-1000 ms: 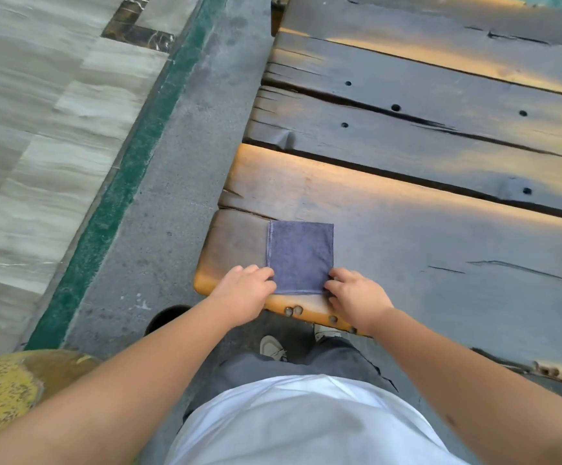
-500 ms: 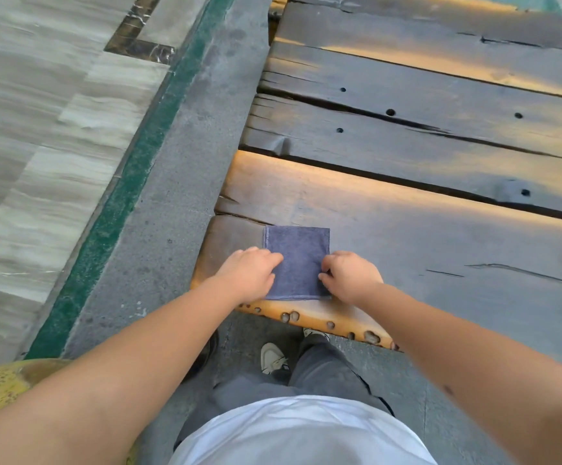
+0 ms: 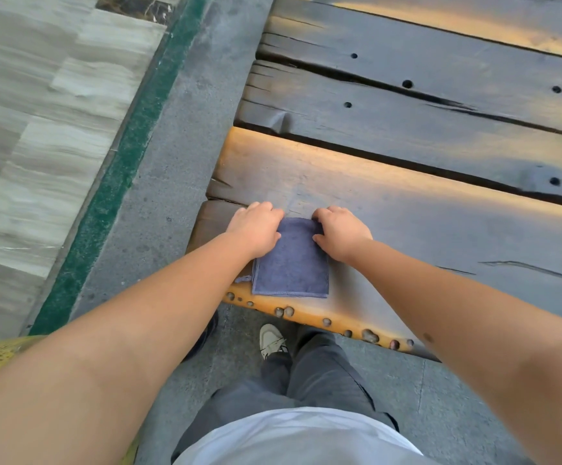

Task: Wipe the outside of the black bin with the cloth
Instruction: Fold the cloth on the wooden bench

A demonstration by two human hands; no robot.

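The worktop (image 3: pixel 424 236) beyond and to the right of the cloth (image 3: pixel 291 263) is left bare. The near-left corner is occupied by the cloth, whose far corners are covered by the left hand (image 3: pixel 256 229) and right hand (image 3: pixel 340 234).

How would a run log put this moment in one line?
left hand on cloth | right hand on cloth | cloth flat on wooden bench
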